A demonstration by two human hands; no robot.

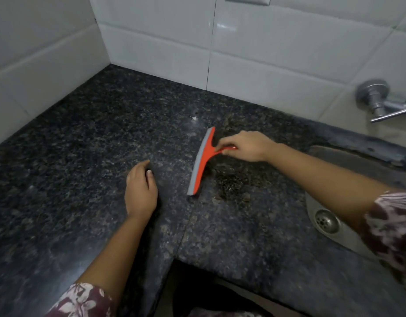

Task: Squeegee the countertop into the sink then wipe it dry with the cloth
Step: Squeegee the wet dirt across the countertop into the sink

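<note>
Left hand (140, 189) flat, empty on countertop (83, 145); rt hand (245, 146) pinching squeegee (201, 162) handle.

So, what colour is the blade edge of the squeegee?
Grey, on an orange-red squeegee body; the head view shows it.

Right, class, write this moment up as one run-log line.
stage: squeegeeing | right hand: holding squeegee handle | left hand: empty, resting on countertop | sink: right of squeegee | cloth: not visible
</note>
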